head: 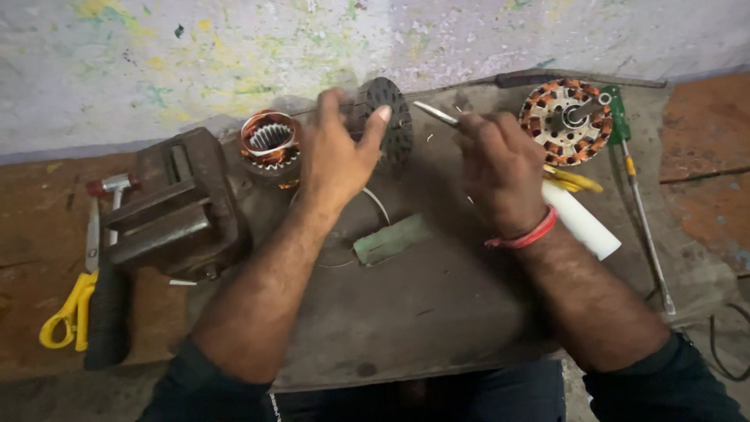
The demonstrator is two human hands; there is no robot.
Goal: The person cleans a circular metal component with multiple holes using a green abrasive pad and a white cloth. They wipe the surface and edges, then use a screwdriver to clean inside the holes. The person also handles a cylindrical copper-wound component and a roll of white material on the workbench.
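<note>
1. Copper windings show on two motor parts: a small wound stator (269, 141) just left of the left hand (337, 160), and a larger flat wound stator (566, 119) at the far right of the surface (437, 312).
2. Left hand is clamped on a dark perforated metal disc (388, 117), thumb on its near edge, fingers behind; the disc stands on edge, tilted, at the back middle of the surface near the wall.
3. Right hand (500, 168) is closed around a thin metal tool (435, 114), tip pointing at the disc. Motion blur hides whether the tip touches it.
4. Handling judgement: the disc looks like stiff steel, fairly heavy for its size, not fragile; edges possibly sharp or greasy. The rim, gripped thumb against fingers, looks the sound hold. The copper windings nearby look easy to nick.
5. Also on the surface: a green flat strip (389, 239) below the hands, a white tube (582, 220) partly under the right wrist, yellow pieces (576, 180) beside it, and a green-handled screwdriver (634, 180) along the right edge.
6. Left side: a dark bench vise (176, 207), yellow-handled scissors (69, 312), and a small hammer (113, 186) lying well apart from the hands.
</note>
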